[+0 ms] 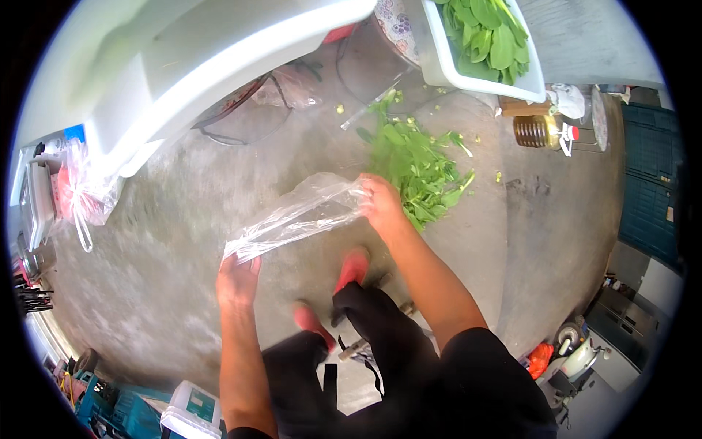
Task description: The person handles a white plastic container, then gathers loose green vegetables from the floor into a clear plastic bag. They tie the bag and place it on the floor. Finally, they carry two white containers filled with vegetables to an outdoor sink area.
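Left hand: clenched on the plastic bag's lower end.
Right hand: grasping the bag's upper end.
Greens: on floor, one o'clock of right hand.

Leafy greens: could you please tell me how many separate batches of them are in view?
2. One pile of leafy greens lies loose on the concrete floor beside the right hand; another fills the white tub at the top. More may sit beyond the frame.

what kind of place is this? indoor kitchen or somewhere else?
Probably an informal yard or work area for sorting vegetables, not a kitchen. Loose leafy greens lie on the bare concrete floor, a white tub holds more greens, and both hands stretch a clear plastic bag.
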Available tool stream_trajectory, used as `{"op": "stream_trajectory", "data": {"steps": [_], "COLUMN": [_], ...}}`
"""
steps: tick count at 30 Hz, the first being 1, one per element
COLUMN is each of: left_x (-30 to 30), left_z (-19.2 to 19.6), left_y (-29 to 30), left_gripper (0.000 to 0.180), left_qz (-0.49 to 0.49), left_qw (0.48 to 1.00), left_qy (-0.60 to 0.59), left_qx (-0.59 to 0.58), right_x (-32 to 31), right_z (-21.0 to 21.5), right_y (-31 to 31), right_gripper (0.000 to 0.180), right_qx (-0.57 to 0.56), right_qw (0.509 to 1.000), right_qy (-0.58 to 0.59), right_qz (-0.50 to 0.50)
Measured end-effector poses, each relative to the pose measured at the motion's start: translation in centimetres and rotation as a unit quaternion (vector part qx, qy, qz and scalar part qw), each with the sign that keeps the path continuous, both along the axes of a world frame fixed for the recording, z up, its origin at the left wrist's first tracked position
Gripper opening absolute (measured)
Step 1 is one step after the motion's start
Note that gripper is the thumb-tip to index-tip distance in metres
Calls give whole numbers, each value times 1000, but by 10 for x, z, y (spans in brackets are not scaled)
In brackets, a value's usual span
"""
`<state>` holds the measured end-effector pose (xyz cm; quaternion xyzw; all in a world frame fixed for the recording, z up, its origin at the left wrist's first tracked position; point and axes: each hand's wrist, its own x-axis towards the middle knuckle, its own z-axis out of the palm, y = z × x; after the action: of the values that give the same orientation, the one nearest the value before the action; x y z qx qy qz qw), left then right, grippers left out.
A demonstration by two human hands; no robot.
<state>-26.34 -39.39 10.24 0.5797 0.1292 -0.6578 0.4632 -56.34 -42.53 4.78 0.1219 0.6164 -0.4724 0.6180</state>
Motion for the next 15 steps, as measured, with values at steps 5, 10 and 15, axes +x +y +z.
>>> {"op": "stream_trajectory", "data": {"steps": [5, 10, 15], "left_x": [-3, -34, -42], "left_z": [-82, -89, -113], "left_y": [-3, -25, -34], "left_gripper": [13, 22, 26], "left_qz": [-85, -290, -187], "left_qw": [991, 923, 971], "left_qy": [18, -231, -133], "left_qx": [-103, -106, -65], "right_x": [-25, -51, -56], "right_z": [-81, -121, -130], "right_y": [19, 1, -56], "right_gripper": [17, 22, 33], "right_qx": [-34, -106, -193], "right_qw": [983, 964, 922], "right_qy": [91, 28, 135], "right_qz": [153, 240, 308]}}
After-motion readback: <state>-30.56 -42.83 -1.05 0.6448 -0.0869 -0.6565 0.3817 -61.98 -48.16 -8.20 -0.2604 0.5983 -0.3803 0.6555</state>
